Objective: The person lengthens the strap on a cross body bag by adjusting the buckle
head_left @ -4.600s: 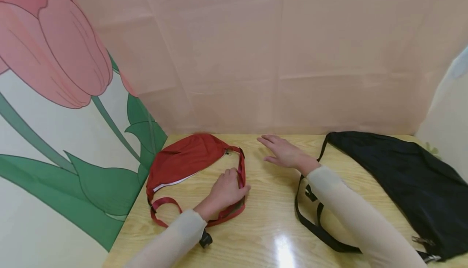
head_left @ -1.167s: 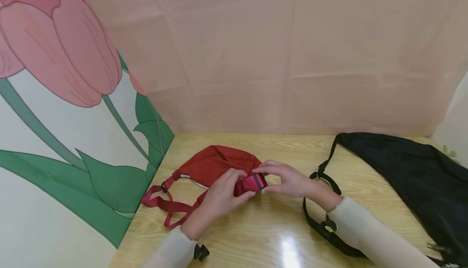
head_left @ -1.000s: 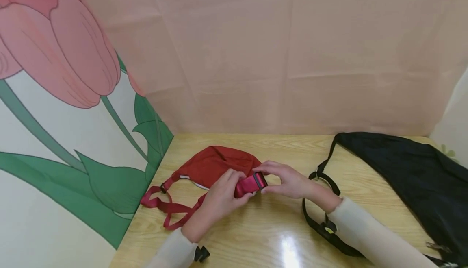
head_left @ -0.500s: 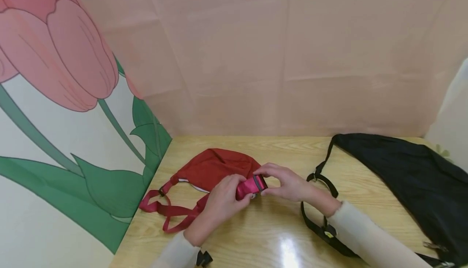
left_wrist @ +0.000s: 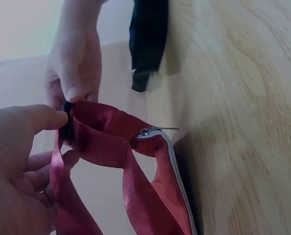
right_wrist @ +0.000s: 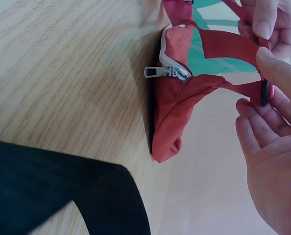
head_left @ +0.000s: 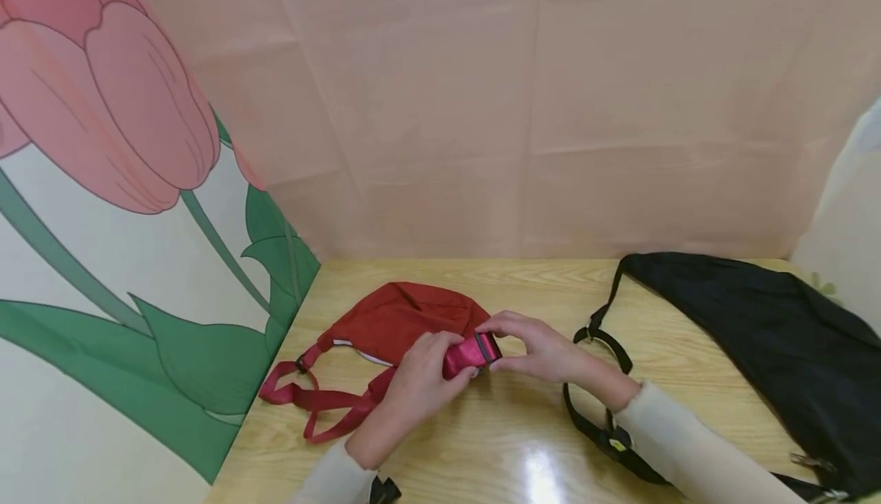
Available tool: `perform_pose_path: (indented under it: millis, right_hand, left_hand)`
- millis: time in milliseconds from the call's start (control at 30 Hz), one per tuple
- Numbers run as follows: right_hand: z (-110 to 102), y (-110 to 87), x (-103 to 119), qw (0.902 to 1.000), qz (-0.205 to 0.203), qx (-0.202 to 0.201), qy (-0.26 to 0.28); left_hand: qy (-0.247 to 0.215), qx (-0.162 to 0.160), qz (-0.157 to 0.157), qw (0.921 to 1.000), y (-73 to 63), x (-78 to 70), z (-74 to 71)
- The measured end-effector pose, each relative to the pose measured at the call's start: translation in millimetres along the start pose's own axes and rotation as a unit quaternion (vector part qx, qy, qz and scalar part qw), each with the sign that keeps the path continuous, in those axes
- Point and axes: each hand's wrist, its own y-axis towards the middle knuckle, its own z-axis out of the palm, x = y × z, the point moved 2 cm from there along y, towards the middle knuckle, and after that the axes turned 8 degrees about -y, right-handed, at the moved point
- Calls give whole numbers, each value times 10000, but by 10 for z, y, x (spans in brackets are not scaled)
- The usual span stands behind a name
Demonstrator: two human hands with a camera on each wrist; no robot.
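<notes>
2 hands (head_left: 423,372) (head_left: 540,347), 1 red bag (head_left: 406,317), 1 blk bag (head_left: 750,336)

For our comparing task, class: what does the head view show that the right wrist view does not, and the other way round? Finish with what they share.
Only the head view: the pink tulip on the wall, the pale sleeves and the buckle at the bottom edge.

Only the right wrist view: the palm of the right hand, and a clear look at the zip pull on the red bag.

Both: the left hand and right hand holding the red strap, the bag, a black strap and the table.
</notes>
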Motion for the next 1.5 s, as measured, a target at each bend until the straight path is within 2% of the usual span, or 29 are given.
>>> perform_pose_path:
  millis: [133,300,500,633,800,1000,1267,1500]
  right_hand:
    - [14,-15,-16,10000,31,-50,-26]
    - [45,-15,-17,10000,-22,-39,-69]
    - [93,-9,-12,9999,61,50,-73]
    - [98,-17,-9,9998,197,74,-58]
    - [72,-26,-3,9997,208,-2,-97]
    - [45,-29,5,9998,167,-38,-121]
    - [36,-37,10,9996,277,9,28]
    - [36,-37,3,9994,325,31,112]
  left_hand:
    - [-55,-88,38,9999,-22,17,-3]
    - [-252,-15,171,9995,-71,24,3]
    - [174,20,447,9988,-100,32,28]
    - [364,-129,571,9976,-105,32,36]
    - [241,-348,831,9956,-97,46,35]
    - [57,-249,1037,9943,-82,74,59]
    - [403,-215,1338,9899,-67,60,88]
    - [314,-357,1478,9879,-36,27,111]
